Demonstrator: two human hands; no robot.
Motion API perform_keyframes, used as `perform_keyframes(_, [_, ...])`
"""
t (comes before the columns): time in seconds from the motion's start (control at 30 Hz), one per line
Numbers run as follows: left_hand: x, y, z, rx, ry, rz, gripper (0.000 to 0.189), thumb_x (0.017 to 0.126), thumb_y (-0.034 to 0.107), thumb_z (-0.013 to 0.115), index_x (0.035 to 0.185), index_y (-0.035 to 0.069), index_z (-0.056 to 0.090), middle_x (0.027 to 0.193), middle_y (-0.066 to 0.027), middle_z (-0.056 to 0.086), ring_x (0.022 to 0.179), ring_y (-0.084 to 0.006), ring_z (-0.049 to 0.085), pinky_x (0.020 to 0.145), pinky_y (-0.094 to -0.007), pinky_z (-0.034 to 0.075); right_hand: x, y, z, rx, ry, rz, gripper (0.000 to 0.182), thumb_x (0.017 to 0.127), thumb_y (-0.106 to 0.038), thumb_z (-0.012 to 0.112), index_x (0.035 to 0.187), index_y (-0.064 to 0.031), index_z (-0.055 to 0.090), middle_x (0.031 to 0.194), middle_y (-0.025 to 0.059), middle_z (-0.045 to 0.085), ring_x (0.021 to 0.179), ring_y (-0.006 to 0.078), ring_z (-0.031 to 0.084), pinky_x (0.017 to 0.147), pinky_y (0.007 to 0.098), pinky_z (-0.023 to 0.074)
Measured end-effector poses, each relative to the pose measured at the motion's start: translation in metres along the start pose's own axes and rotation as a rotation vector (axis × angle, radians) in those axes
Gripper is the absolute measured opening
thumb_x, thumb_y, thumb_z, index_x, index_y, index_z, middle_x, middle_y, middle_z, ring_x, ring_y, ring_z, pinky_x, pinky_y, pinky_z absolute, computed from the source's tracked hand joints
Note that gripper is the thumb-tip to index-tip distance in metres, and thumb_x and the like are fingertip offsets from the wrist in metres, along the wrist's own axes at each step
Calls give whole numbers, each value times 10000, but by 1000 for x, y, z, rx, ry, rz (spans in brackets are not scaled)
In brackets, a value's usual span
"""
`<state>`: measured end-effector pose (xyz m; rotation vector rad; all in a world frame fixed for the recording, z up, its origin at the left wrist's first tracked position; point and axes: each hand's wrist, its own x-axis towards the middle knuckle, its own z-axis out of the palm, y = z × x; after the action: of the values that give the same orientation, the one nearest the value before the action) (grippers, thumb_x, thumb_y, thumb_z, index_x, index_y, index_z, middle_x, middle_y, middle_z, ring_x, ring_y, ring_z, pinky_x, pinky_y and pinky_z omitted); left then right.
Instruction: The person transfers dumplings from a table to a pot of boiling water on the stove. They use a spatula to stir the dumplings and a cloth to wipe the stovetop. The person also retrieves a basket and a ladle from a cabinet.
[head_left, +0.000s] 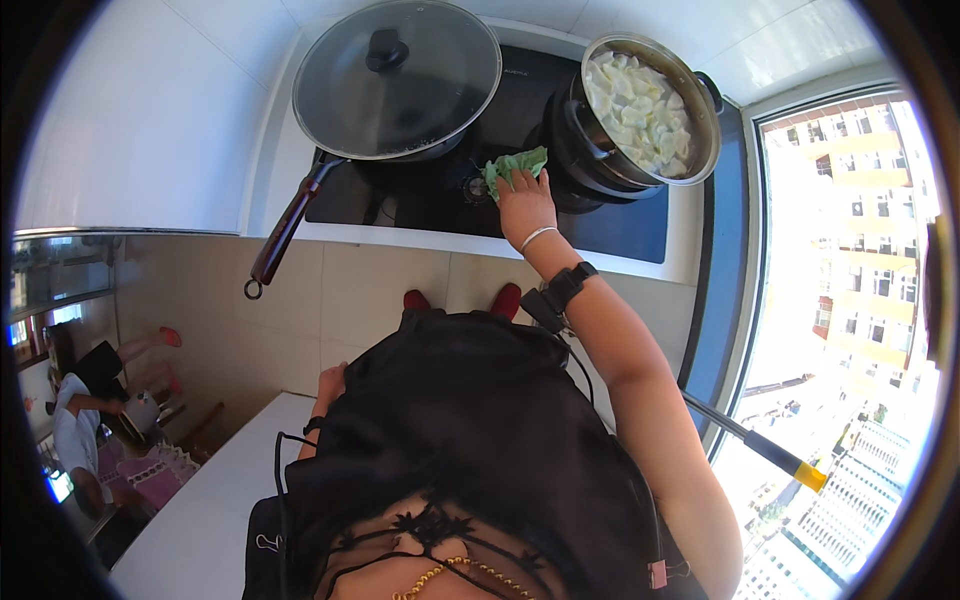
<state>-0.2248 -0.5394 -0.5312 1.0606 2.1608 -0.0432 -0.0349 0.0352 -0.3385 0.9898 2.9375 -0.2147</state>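
My right hand (527, 206) presses a crumpled green cloth (525, 163) on the black glass cooktop (442, 214), beside a round knob. Up and to the right of it stands a steel pot (705, 135) full of pale dumplings in liquid, on a burner. A wide pan covered by a glass lid (337, 90) with a black knob is at the upper left; its dark red handle (285, 232) points towards me. My left hand (331, 384) hangs low at my side, partly hidden by my black clothing, and whether it holds anything cannot be seen.
A white counter (202, 480) lies at the lower left. Further left, a person (75, 427) sits by a table with a pink cloth (154, 472). A window (750, 262) lines the right side, with a grey and yellow pole handle (780, 454) in front of it.
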Motion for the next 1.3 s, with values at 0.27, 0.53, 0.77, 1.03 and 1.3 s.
perform_keyframes(0.27, [-7, -26, 3, -861, 49, -497, 515, 969, 456, 558, 927, -18, 754, 868, -167, 748, 822, -269, 696, 779, -382, 509, 51, 21, 36, 18, -79, 86, 441, 969, -176, 497, 1363, 18, 536, 1471, 289, 444, 1406, 428, 397, 1165, 515, 328])
perform_keyframes(0.53, [-30, -66, 14, -246, 59, -177, 405, 987, 345, 561, 904, -5, 746, 830, -205, 720, 795, -344, 693, 723, -427, 507, 111, 22, 48, 27, 107, 239, 414, 937, -120, 533, 1289, 97, 513, 1459, 322, 407, 1394, 482, 364, 1169, 526, 305])
perform_keyframes(0.77, [-64, -28, -44, -660, 17, -420, 406, 972, 349, 559, 840, 11, 742, 683, -62, 665, 667, -184, 616, 644, -370, 487, 168, 22, 53, 138, 192, 459, 468, 936, -102, 527, 1353, 99, 457, 1498, 346, 344, 1434, 502, 285, 1190, 549, 253])
perform_keyframes(1.03, [-127, -7, -54, -650, -46, -673, 419, 975, 333, 522, 831, 8, 743, 659, -86, 656, 628, -201, 611, 620, -375, 474, 241, 64, 55, 330, 275, 513, 382, 1001, -136, 417, 1305, 78, 503, 1481, 331, 380, 1396, 497, 313, 1170, 567, 269])
perform_keyframes(1.3, [-166, -14, -39, -657, -80, -835, 343, 959, 319, 532, 843, 38, 692, 771, -115, 712, 714, -281, 674, 682, -436, 514, 299, 96, 52, 383, 390, 639, 422, 1017, -164, 403, 1352, 79, 490, 1514, 323, 352, 1451, 497, 230, 1205, 561, 189])
